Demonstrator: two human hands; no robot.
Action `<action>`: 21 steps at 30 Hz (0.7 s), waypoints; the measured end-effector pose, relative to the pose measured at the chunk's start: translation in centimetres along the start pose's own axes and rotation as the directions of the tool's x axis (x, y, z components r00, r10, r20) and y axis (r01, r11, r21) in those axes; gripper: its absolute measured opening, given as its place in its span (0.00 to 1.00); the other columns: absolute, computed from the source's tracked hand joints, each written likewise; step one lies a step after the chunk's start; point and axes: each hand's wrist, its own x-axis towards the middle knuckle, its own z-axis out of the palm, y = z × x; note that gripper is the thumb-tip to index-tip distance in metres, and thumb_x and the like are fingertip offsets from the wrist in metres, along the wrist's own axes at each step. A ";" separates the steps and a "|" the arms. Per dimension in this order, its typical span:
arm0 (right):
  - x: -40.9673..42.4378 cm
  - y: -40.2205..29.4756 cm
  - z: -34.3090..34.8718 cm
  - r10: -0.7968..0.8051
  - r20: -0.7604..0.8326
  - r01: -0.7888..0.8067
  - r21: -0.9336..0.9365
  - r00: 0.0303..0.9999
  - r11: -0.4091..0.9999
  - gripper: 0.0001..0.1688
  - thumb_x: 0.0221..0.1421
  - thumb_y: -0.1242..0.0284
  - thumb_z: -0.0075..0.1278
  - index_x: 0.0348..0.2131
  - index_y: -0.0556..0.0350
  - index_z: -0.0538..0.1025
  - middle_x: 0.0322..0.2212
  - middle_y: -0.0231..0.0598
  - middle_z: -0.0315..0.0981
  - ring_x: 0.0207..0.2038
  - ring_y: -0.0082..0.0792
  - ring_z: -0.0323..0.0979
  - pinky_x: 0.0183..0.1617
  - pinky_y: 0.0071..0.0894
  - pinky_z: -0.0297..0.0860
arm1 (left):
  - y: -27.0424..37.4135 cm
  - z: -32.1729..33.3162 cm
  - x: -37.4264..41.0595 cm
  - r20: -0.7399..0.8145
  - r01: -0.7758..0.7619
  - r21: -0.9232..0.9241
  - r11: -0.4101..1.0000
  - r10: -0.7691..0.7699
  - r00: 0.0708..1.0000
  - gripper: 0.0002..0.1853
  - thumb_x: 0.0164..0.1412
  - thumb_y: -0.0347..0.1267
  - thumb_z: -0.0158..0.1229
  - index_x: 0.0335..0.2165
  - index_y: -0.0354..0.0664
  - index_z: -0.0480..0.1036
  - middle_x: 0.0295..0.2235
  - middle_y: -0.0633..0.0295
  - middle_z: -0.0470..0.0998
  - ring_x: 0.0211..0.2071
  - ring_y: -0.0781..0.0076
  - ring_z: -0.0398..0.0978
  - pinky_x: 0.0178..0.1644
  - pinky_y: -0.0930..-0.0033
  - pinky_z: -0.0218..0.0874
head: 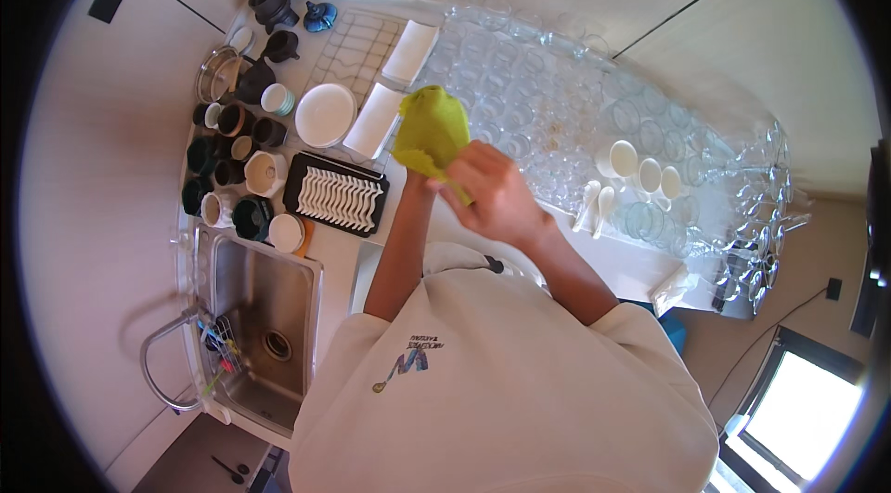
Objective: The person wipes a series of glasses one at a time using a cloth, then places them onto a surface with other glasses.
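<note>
A yellow-green cloth (435, 124) is held up in front of my chest, above the counter edge. My right hand (491, 186) grips its lower right part, and a tip of cloth pokes out below the fingers. The cloth drapes over my left hand (420, 183); only the wrist shows, so its fingers and anything in them are hidden. Just beyond the cloth lie white rectangular plates (376, 120) and a round white plate (326, 115). Many clear drinking glasses (501, 65) stand close together to the right of the cloth.
Left are dark and pale cups (266, 173), a black tray with a white slatted rack (337, 195), and a steel sink (271, 326) with a curved faucet (147, 361). Right are white cups (619, 159), white spoons (604, 207) and stemmed glasses (762, 235) near the counter's end.
</note>
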 end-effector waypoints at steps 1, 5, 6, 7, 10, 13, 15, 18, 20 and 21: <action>0.0 -0.2 0.4 -0.052 0.043 0.054 -0.037 0.998 0.998 0.11 0.46 0.73 0.54 0.19 0.56 0.67 0.20 0.37 0.62 0.26 0.40 0.64 0.27 0.36 0.62 | 0.2 0.6 -0.2 0.017 0.032 -0.038 0.999 -0.031 0.999 0.15 0.50 0.35 0.56 0.37 0.40 0.72 0.35 0.58 0.75 0.38 0.61 0.72 0.41 0.64 0.61; -1.2 -2.8 2.3 -0.190 0.223 0.217 -0.103 0.956 0.971 0.11 0.43 0.68 0.55 0.20 0.54 0.69 0.23 0.35 0.64 0.30 0.35 0.65 0.31 0.33 0.63 | 0.7 0.4 -1.2 0.029 0.159 -0.224 0.962 -0.157 0.987 0.15 0.51 0.35 0.56 0.37 0.40 0.72 0.35 0.58 0.75 0.38 0.61 0.72 0.41 0.65 0.61; -1.7 -3.0 2.6 -0.189 0.155 0.191 0.002 0.970 0.982 0.12 0.41 0.67 0.58 0.24 0.55 0.72 0.26 0.36 0.66 0.31 0.37 0.67 0.32 0.32 0.65 | 0.8 0.0 -1.4 0.033 0.186 -0.270 0.945 -0.184 0.982 0.15 0.51 0.35 0.56 0.37 0.40 0.72 0.35 0.58 0.75 0.38 0.62 0.72 0.41 0.65 0.61; -2.0 -2.4 2.4 -0.179 0.119 0.174 0.051 0.977 0.983 0.12 0.40 0.67 0.59 0.24 0.54 0.73 0.27 0.36 0.67 0.32 0.37 0.68 0.33 0.32 0.65 | 0.9 -0.3 -1.7 0.038 0.214 -0.321 0.923 -0.213 0.976 0.15 0.51 0.35 0.56 0.37 0.40 0.72 0.35 0.58 0.75 0.38 0.62 0.72 0.41 0.65 0.62; -4.8 2.3 0.9 -0.075 0.001 0.074 0.148 0.997 0.986 0.12 0.38 0.71 0.62 0.26 0.53 0.75 0.31 0.37 0.71 0.34 0.39 0.71 0.35 0.34 0.68 | 1.4 -1.2 -2.2 0.043 0.262 -0.431 0.864 -0.270 0.962 0.15 0.51 0.35 0.56 0.37 0.40 0.72 0.35 0.58 0.75 0.37 0.62 0.72 0.41 0.65 0.62; -6.6 11.7 -1.3 0.311 -0.212 -0.294 0.110 0.926 0.949 0.09 0.40 0.76 0.61 0.24 0.58 0.75 0.26 0.42 0.73 0.31 0.37 0.72 0.34 0.32 0.68 | 1.5 -2.0 -2.7 0.042 0.284 -0.489 0.825 -0.303 0.952 0.15 0.51 0.35 0.56 0.38 0.40 0.71 0.35 0.59 0.74 0.37 0.62 0.72 0.41 0.65 0.62; -8.4 20.7 -3.5 0.523 -0.474 -0.573 0.048 0.708 0.818 0.10 0.44 0.73 0.59 0.26 0.60 0.75 0.24 0.39 0.73 0.27 0.34 0.72 0.31 0.30 0.68 | 1.9 -1.9 -2.9 0.065 0.304 -0.524 0.795 -0.319 0.946 0.15 0.51 0.35 0.56 0.38 0.40 0.71 0.35 0.59 0.74 0.37 0.62 0.72 0.41 0.65 0.62; -8.9 29.8 -8.1 0.515 -0.652 -0.755 -0.140 0.557 0.640 0.32 0.38 0.61 0.65 0.41 0.59 0.71 0.37 0.46 0.70 0.39 0.40 0.70 0.41 0.35 0.68 | 2.0 -2.3 -3.4 0.072 0.316 -0.560 0.766 -0.335 0.939 0.15 0.51 0.35 0.56 0.38 0.40 0.71 0.35 0.59 0.74 0.37 0.62 0.72 0.41 0.65 0.62; -7.9 32.2 -9.1 0.478 -0.644 -0.757 -0.255 0.597 0.602 0.39 0.37 0.60 0.65 0.46 0.58 0.67 0.40 0.47 0.67 0.45 0.43 0.66 0.47 0.38 0.65 | 2.0 -2.8 -3.8 0.057 0.317 -0.585 0.747 -0.352 0.934 0.15 0.51 0.35 0.56 0.38 0.40 0.71 0.35 0.59 0.74 0.37 0.63 0.72 0.41 0.65 0.62; -7.3 33.1 -9.6 0.459 -0.637 -0.752 -0.312 0.619 0.581 0.43 0.36 0.59 0.66 0.49 0.58 0.65 0.41 0.48 0.66 0.47 0.45 0.65 0.50 0.40 0.64 | 2.0 -2.9 -4.0 0.049 0.314 -0.596 0.739 -0.357 0.933 0.15 0.51 0.35 0.56 0.38 0.40 0.71 0.35 0.59 0.74 0.37 0.63 0.72 0.41 0.65 0.62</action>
